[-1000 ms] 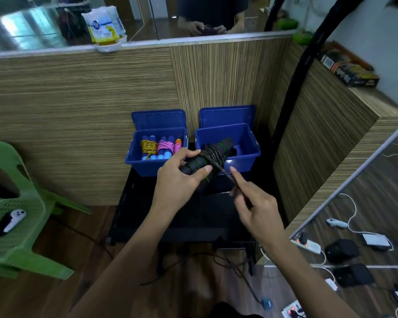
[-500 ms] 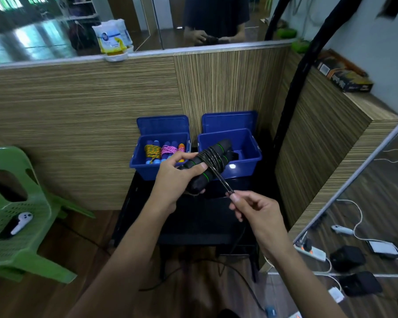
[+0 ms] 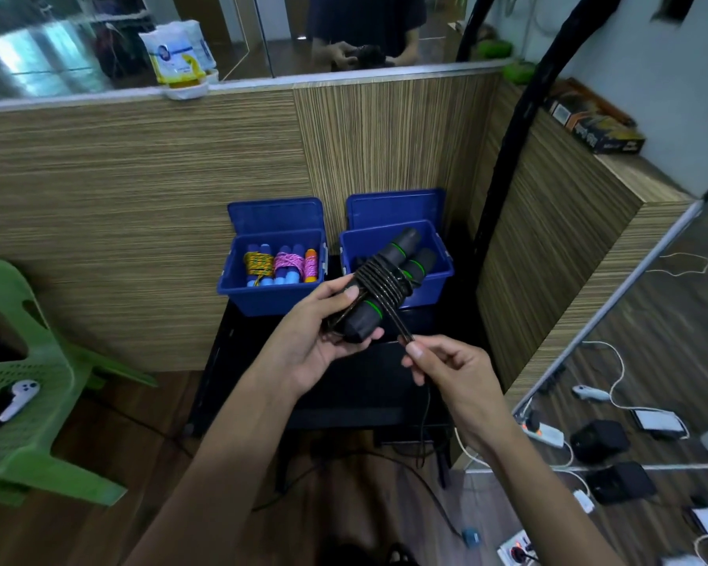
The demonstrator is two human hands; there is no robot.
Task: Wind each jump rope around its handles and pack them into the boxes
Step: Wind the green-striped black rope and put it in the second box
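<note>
Black table (image 3: 344, 386) below: left hand (image 3: 303, 345) grips handles (image 3: 381, 283); right hand (image 3: 446, 369) pinches rope (image 3: 397, 326).

Black jump rope (image 3: 379, 285): centre of frame; two black foam handles with green rings, laid side by side, tilted up toward the right; dark cord wound in several turns round their middle; one strand runs taut down-right from the coil. Left blue box (image 3: 262, 292): left of centre, lid upright behind; contains wound ropes with blue handles, cords yellow, pink and orange. Right blue box (image 3: 440, 279): just beside it on the right, lid upright; interior mostly hidden behind the handles.
</note>
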